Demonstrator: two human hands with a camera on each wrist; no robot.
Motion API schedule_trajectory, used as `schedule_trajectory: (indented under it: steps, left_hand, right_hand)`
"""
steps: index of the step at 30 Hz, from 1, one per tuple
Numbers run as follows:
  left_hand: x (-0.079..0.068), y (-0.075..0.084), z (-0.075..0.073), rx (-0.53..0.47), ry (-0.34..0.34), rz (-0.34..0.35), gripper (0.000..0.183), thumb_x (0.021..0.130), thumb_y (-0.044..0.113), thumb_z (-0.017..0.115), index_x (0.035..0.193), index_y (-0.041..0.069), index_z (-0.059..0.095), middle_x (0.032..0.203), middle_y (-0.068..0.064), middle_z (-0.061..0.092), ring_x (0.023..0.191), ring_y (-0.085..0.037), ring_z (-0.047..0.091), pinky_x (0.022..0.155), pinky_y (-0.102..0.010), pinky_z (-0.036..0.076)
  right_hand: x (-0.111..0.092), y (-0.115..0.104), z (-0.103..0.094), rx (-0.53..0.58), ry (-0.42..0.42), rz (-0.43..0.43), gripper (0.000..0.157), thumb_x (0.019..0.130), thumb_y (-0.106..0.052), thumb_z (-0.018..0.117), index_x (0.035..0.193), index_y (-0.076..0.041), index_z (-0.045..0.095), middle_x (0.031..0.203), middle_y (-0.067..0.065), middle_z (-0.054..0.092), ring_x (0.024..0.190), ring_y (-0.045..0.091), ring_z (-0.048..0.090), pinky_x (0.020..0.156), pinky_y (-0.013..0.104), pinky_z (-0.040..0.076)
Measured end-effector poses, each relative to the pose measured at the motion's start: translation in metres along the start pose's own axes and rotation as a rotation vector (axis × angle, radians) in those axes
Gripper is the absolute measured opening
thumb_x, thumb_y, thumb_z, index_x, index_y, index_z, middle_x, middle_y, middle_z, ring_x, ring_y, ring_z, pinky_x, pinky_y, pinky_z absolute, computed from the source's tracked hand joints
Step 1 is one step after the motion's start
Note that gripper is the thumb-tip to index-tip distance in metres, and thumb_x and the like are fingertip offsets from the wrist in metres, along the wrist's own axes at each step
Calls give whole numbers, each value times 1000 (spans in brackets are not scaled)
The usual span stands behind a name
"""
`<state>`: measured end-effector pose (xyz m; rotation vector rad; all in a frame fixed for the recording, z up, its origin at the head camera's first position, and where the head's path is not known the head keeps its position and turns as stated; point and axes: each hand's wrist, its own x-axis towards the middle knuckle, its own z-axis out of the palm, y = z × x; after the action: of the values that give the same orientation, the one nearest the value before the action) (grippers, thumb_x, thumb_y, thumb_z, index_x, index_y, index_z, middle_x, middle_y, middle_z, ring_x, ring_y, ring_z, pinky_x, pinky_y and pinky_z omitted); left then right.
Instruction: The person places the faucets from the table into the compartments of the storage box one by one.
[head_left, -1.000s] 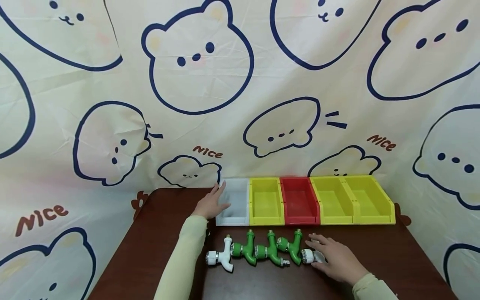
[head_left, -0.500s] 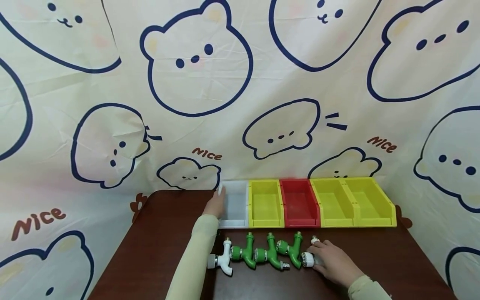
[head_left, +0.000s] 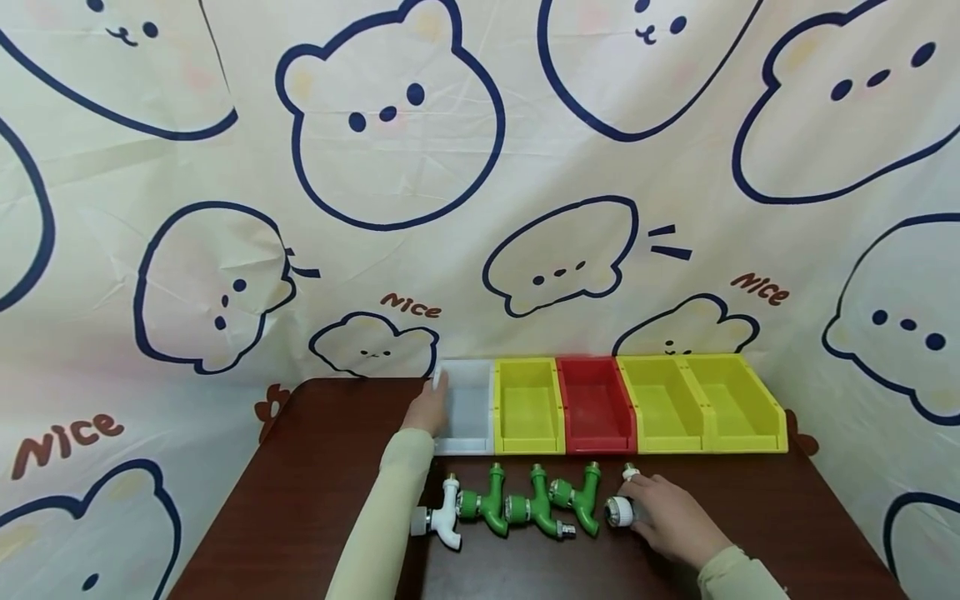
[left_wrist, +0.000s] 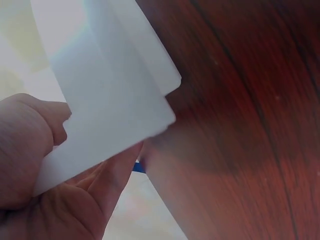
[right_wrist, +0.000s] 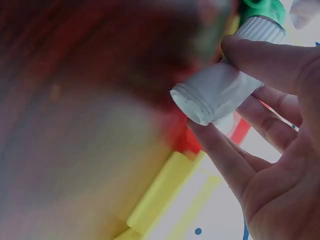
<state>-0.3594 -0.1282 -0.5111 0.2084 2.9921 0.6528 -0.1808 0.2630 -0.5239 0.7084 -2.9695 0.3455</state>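
Note:
My left hand (head_left: 426,410) grips the left side wall of a pale grey-white bin (head_left: 467,417) at the back of the table. In the left wrist view the thumb lies on one face of the bin's wall (left_wrist: 105,100) and the fingers lie behind it. At the row's right end my right hand (head_left: 675,515) pinches a white plastic tap (head_left: 621,512) with a ribbed collar. The right wrist view shows thumb and fingers on either side of the tap's body (right_wrist: 220,92). A green tap (head_left: 581,497) lies just left of it, with a gap between.
Left of that lie two more green taps (head_left: 491,504) (head_left: 538,507) and a white tap (head_left: 447,517). Along the back stand a yellow bin (head_left: 528,408), a red bin (head_left: 597,408) and two more yellow bins (head_left: 663,412) (head_left: 738,408), against a patterned cloth (head_left: 390,167).
My left hand has gone from spread fingers at the pale bin to gripping its side wall. My right fingers have closed on the white tap, which has moved slightly right.

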Motion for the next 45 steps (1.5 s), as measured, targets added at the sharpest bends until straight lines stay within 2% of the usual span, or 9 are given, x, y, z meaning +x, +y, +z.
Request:
schedule_trajectory:
  steps: [3,11,17,21,25,31,36,41,45]
  left_hand:
    - [1,-1,0,10,0,2,84,94,-10,63,166,10,24,158,-31,36,90,-36,64,85,-50,54]
    - [-1,0,-1,-6,-10,-6,85,95,-11,61,167,12,21,158,-32,35,77,-31,61,77,-46,53]
    - [-2,2,-1,13,-1,1,84,95,-10,62,166,12,23,155,-32,38,72,-29,59,74,-45,52]
    - [0,2,1,15,0,-3,84,94,-8,64,166,11,24,154,-32,40,75,-30,59,77,-47,53]
    - [3,0,3,16,-3,-8,86,93,-7,66,166,12,24,153,-31,41,76,-30,59,79,-48,54]
    - [4,-3,4,27,6,-5,86,93,-7,67,166,12,24,153,-32,41,78,-31,61,81,-49,55]
    - [0,-3,4,24,2,-7,86,94,-6,66,166,12,24,154,-32,40,80,-32,62,83,-49,55]
    - [-1,-2,3,23,0,-11,86,94,-7,65,166,13,23,154,-31,40,78,-32,61,82,-49,55]
    - [0,-2,2,17,-2,-13,86,94,-7,65,166,13,23,155,-31,40,81,-33,62,82,-49,55]
  right_hand:
    - [2,0,-11,30,26,32,36,76,-14,91,106,-20,72,104,-6,71,90,15,62,76,41,56]
    - [16,9,-42,134,32,197,34,79,-10,89,110,-19,75,106,-4,74,97,19,66,90,52,57]
    - [22,23,-60,141,85,231,38,83,-12,87,118,-14,73,116,5,74,108,30,68,95,60,54]
    - [22,31,-71,144,146,249,38,85,-10,85,119,-10,69,116,10,72,105,32,67,94,62,53]
    - [22,38,-76,159,189,250,37,89,-11,81,123,-9,67,118,14,72,107,36,67,96,64,51]
    - [22,51,-79,224,217,283,44,95,-11,74,136,-5,59,134,23,64,120,45,61,99,66,49]
    - [20,61,-80,295,224,294,49,98,-11,70,142,2,52,138,28,59,122,48,59,99,65,49]
    - [18,70,-81,345,214,325,50,101,-15,67,144,3,47,140,31,57,123,49,57,98,65,49]
    - [16,73,-83,388,246,353,50,105,-18,62,144,5,42,140,33,54,122,47,55,96,64,48]
